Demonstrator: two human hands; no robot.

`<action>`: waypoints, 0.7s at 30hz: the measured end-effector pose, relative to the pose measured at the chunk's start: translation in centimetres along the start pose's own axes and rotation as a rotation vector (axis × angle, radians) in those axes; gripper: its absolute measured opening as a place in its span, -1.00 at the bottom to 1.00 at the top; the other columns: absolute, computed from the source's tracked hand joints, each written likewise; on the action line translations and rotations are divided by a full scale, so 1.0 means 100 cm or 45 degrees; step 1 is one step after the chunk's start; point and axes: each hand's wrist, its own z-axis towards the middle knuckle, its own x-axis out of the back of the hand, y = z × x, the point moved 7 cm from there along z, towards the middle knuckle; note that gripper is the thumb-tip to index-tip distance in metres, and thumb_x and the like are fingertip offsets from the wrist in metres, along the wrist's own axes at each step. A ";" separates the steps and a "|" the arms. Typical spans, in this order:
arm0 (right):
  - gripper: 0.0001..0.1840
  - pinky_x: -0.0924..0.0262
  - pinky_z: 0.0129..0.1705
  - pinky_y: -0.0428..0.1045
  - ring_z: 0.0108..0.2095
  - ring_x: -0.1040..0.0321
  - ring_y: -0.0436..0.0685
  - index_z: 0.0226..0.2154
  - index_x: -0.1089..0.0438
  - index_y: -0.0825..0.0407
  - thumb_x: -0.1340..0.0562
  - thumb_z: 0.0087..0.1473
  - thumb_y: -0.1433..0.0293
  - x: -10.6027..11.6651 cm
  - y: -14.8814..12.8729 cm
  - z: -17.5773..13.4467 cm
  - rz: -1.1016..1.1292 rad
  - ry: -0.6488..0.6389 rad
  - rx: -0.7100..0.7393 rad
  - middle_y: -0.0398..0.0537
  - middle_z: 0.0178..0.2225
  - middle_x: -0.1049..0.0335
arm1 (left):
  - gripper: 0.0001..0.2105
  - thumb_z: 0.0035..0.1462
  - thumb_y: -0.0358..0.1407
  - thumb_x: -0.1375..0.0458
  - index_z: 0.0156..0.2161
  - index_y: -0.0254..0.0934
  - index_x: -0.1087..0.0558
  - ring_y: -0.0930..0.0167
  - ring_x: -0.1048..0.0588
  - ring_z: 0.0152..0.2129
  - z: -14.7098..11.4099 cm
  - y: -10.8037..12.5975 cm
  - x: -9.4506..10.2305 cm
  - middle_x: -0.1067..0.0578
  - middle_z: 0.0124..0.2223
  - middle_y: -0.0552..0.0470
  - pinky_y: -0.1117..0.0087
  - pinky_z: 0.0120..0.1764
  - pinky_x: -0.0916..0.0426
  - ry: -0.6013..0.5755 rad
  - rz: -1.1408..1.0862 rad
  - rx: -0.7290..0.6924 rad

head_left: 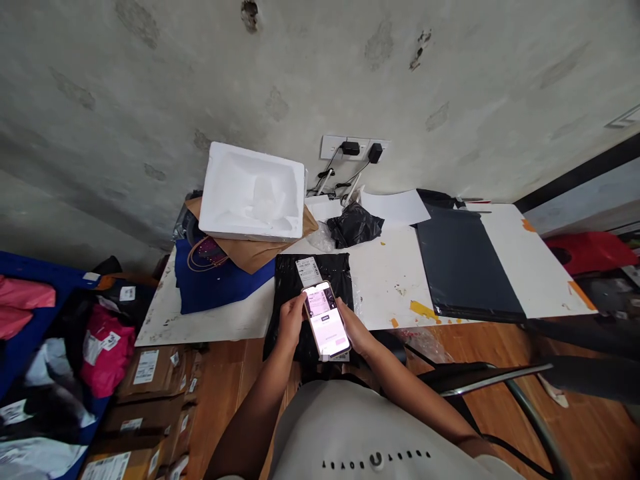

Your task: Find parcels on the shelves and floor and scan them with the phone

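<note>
Between both hands I hold a smartphone (327, 327) with its bright screen facing up at me. My left hand (291, 320) grips its left edge, thumb near the upper corner. On the right edge, my right hand (354, 327) closes round the phone in the same way. Under the phone lies a black plastic mailer bag (285, 293) at the table's front edge. A white printed label (309, 270) on the bag shows just above the phone. Part of the bag is hidden by the phone and my hands.
On the white table (390, 287) are a white foam box (255, 153), blue cloth (220, 293), a crumpled black bag (357, 225) and a large dark mailer (465, 267). Plugged adapters (375, 153) hang on the wall. Cardboard boxes (150, 380) stand lower left; a chair (500, 380) stands right.
</note>
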 end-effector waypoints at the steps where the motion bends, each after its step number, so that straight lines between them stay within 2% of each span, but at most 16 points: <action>1: -0.41 -0.25 -0.05 0.07 -0.14 -0.45 0.19 -0.01 -0.40 0.02 -0.07 0.15 -0.06 0.001 0.001 -0.001 0.000 0.008 -0.003 0.01 -0.05 -0.50 | -0.59 -0.12 0.00 -0.27 -0.38 -0.38 -0.53 0.36 -0.52 -0.51 -0.001 0.000 -0.001 -0.58 -0.43 -0.05 0.38 -0.44 -0.42 -0.004 0.012 0.003; 10: -0.37 -0.26 -0.20 0.05 -0.31 -0.47 0.17 -0.06 -0.43 0.07 -0.11 0.11 -0.09 0.017 0.023 -0.008 0.054 0.064 -0.055 0.01 -0.22 -0.57 | -0.62 -0.09 -0.03 -0.24 -0.39 -0.38 -0.53 0.33 -0.51 -0.50 -0.007 -0.012 -0.006 -0.58 -0.43 -0.08 0.37 -0.43 -0.39 -0.053 0.107 0.025; 18: -0.41 -0.30 -0.19 0.05 -0.27 -0.48 0.18 -0.05 -0.41 0.04 -0.09 0.13 -0.07 0.020 0.026 -0.017 0.177 0.080 -0.089 0.00 -0.22 -0.56 | -0.56 0.06 0.00 -0.06 -0.30 -0.40 -0.52 0.30 -0.53 -0.41 -0.012 -0.016 -0.017 -0.59 -0.35 -0.13 0.32 -0.33 -0.41 -0.213 0.225 -0.003; 21: -0.40 -0.30 -0.10 0.09 -0.20 -0.48 0.22 -0.09 -0.43 0.02 -0.15 0.06 -0.10 0.022 0.024 -0.022 0.300 0.087 -0.116 0.01 -0.18 -0.55 | -0.51 0.11 0.02 0.02 -0.23 -0.40 -0.52 0.23 -0.54 -0.26 -0.010 -0.012 -0.014 -0.58 -0.22 -0.19 0.24 -0.21 -0.42 -0.244 0.372 -0.087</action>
